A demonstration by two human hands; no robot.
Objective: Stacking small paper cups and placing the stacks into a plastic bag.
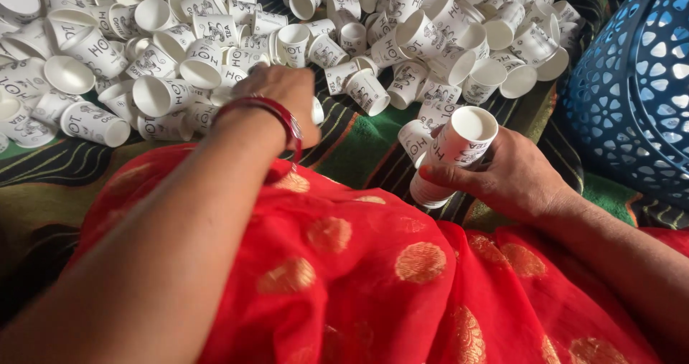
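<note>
Two hands are seen from above, w/ a red cloth with gold dots (373,285) spread over the lap. A short stack of white paper cups (453,154) is gripped by the right hand (513,177); fingers are wrapped round its side, and the stack is tilted, open mouth up, just in front of the lap. A single small cup (415,140) is seen touching the stack on its far side. The left hand (283,98) is laid palm down at the near edge of a big pile of loose white cups (287,27); whether a cup is held under it can't be told, since the fingers are hidden. Red bangles (276,116) are worn on the left wrist. The pile is spread on a green striped mat (359,138), cups lying on their sides & upside down. A blue plastic basket (631,91) w/ cut-out holes is placed at the right, near the stack but apart from it.
</note>
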